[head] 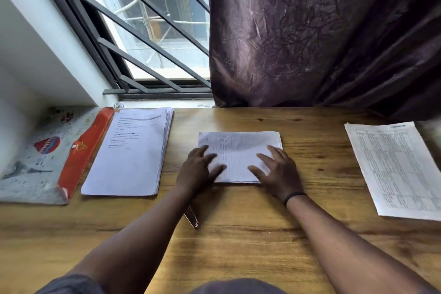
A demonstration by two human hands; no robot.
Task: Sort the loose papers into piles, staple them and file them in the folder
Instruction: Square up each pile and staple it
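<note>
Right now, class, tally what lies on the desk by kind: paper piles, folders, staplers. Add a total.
Paper piles: 3 – left pile, middle pile under both hands, right pile
Folders: 1 – folder
Staplers: 1 – stapler, partly hidden by the left forearm
Total: 5

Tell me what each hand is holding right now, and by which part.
Nothing is gripped. The left hand and right hand both lie flat with spread fingers on the near half of the middle paper pile, pressing on it rather than grasping.
</note>
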